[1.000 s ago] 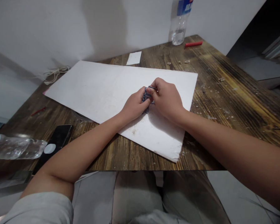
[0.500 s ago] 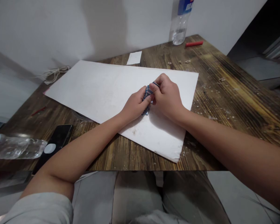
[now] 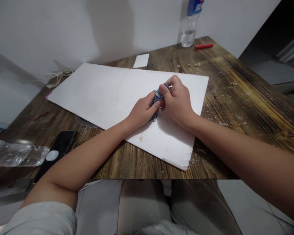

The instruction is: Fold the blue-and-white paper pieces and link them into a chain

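Between my two hands is a small blue-and-white patterned piece (image 3: 158, 95), thin like card or paper; its exact kind is hard to make out. My left hand (image 3: 144, 107) is closed on its lower part, thumb on top, and a strip of the pattern shows below the fingers. My right hand (image 3: 178, 98) pinches the upper end between thumb and bent forefinger. Both hands are close together over the right half of a large white board (image 3: 107, 94), which lies aslant on the wooden table. Fingers hide much of the piece.
A wooden table (image 3: 235, 130) carries an upright bottle (image 3: 189, 36), a red stick (image 3: 204, 46), a white card (image 3: 141, 61) and small scraps. On the left are a white cable (image 3: 57, 77), a thin red piece (image 3: 40, 116), a phone (image 3: 63, 143) and a lying bottle (image 3: 19, 154).
My right hand has shifted slightly up and to the right with the upper end of the patterned piece, and more of its face shows. My left hand has barely moved.
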`<state>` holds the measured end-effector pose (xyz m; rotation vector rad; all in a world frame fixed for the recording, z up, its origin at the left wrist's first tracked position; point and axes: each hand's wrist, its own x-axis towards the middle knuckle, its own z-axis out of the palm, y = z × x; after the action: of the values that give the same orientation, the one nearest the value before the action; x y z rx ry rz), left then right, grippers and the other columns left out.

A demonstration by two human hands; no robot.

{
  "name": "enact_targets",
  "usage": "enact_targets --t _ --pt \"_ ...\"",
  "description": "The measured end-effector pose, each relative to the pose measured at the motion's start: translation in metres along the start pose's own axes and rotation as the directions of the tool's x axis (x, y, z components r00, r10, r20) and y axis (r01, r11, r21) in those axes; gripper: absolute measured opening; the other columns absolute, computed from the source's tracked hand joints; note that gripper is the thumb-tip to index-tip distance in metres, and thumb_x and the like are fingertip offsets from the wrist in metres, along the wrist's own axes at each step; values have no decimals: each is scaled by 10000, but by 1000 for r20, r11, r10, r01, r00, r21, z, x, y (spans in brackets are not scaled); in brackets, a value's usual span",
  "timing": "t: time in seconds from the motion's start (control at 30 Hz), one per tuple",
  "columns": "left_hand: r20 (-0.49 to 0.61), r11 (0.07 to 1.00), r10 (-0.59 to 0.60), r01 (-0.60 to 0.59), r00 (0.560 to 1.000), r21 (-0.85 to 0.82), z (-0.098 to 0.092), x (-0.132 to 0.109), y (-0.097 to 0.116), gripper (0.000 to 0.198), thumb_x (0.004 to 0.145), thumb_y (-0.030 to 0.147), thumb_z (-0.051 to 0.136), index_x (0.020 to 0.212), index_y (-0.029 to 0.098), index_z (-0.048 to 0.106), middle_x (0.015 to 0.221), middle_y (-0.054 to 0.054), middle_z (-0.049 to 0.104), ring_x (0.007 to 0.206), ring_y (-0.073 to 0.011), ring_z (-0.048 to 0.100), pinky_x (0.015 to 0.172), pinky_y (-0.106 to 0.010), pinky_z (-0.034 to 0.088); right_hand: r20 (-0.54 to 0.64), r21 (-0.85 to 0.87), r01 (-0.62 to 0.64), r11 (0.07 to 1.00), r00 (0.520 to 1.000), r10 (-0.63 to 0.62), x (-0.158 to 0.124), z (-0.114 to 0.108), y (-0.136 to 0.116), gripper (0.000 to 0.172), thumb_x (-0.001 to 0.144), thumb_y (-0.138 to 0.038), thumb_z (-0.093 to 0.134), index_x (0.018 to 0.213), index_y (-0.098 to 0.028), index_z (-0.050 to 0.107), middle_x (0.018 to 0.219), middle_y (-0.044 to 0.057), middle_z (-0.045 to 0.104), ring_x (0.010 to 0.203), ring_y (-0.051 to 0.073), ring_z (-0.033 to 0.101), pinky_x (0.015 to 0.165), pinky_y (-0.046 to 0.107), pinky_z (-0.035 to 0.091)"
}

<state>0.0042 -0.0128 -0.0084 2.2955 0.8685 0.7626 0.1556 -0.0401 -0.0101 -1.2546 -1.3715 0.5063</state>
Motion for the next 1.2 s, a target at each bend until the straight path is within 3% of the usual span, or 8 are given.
enact_targets --t 0.17,0.9,1.2 --pt "-5 1000 -8 8 1000 29 0 -1 2 318 961 490 444 1101 244 589 902 -40 719 791 -165 625 716 -318 472 20 -71 -51 996 998 52 0 -2 -5 276 934 -543 481 972 -284 567 681 6 529 732 204 554 640 342 399" --pt "32 996 38 -40 999 78 -1 -2 8 194 940 383 470 895 207 538 767 -22 674 685 -158 600 659 -322 458 8 -126 -30 992 999 31 -2 -4 -8 235 933 -493 485 899 -270 552 658 -8 493 681 186 507 653 340 344" --pt "91 989 85 -95 992 112 -2 -2 10 243 946 435 441 892 217 535 764 -19 662 696 -168 592 667 -321 453 -12 -121 -42 992 999 41 1 -3 -4 252 929 -503 482 849 -266 514 661 -12 485 687 179 496 663 339 360"
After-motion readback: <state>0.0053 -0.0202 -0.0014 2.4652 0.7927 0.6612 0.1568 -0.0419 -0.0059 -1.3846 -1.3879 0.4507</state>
